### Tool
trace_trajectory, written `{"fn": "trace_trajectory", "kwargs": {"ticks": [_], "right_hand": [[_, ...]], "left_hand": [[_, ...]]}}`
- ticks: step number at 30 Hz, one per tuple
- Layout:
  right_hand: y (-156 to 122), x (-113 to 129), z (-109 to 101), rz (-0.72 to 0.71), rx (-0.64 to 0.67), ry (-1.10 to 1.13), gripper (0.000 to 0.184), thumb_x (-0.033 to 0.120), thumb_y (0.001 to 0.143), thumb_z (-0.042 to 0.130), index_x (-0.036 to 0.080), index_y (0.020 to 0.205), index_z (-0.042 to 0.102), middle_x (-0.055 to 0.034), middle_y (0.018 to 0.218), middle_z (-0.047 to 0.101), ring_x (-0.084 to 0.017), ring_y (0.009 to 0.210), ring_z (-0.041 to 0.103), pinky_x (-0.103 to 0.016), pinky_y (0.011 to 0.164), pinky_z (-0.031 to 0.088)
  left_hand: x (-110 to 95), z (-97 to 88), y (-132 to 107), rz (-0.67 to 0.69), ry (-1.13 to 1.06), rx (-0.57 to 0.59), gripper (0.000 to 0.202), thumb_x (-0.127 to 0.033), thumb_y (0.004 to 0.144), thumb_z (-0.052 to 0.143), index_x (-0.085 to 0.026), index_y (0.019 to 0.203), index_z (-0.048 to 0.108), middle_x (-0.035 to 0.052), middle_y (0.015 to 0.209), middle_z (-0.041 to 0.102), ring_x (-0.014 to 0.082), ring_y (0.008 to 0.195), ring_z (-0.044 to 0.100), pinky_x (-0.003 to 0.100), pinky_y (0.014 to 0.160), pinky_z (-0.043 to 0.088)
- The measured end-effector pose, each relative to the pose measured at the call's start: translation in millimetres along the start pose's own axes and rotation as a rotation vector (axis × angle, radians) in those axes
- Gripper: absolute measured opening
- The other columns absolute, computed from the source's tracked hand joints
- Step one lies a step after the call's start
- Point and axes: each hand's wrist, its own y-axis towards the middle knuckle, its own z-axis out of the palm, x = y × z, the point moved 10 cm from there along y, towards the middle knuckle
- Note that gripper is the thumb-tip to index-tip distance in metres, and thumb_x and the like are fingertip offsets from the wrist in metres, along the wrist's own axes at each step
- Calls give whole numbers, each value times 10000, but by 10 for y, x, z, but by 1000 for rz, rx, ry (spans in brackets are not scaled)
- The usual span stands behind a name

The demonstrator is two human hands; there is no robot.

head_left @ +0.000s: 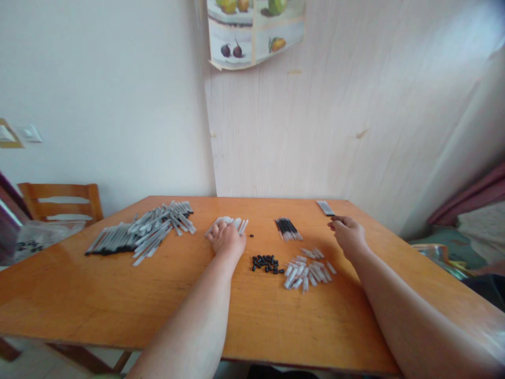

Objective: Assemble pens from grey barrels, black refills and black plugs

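Note:
My left hand (228, 241) lies over a bunch of white plastic tubes (241, 225), its fingers curled down on them; the fingertips are partly hidden. By its thumb, a small black-tipped piece (251, 236) shows on the table. Farther right, my right hand (349, 235) has thumb and fingers pinched together, just in front of a short row of pale sticks with black ends (324, 208). What the pinch holds, if anything, is too small to make out. Between the hands lie thin black sticks with pale tips (289, 229), black caps (265, 263) and clear short sleeves (307, 272).
On the left of the wooden table (260, 326) spread a large heap of pale tubes (163, 223) and a row of black-ended tubes (112, 239). A chair (59, 197) and a plastic bag (41, 234) stand beyond the left edge. The wall (300, 131) borders the back.

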Motion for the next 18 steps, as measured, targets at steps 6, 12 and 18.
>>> {"fn": "trace_trajectory", "kwargs": {"ticks": [6,12,18], "right_hand": [[14,-44,-3,41,-12,21,421,307,651,535,113,986,699,-92,738,677,-152,563,538,-252,483,380],[58,-115,13,55,-13,44,397,297,638,543,132,963,700,-86,756,686,-157,581,558,-239,468,378],[65,-128,20,56,-12,44,382,300,643,547,138,954,700,-82,766,685,-158,610,568,-230,472,385]], "left_hand": [[-16,-15,-12,13,-15,0,371,-487,764,541,-241,1028,628,135,1262,541,347,1217,379,521,983,285],[-67,-46,-36,52,-52,5,307,-416,773,553,-260,1025,634,132,1248,544,352,1226,362,537,990,260],[-79,-27,-27,62,-1,-5,217,-395,782,551,-263,904,672,114,1213,564,344,1204,380,523,968,285]]}}
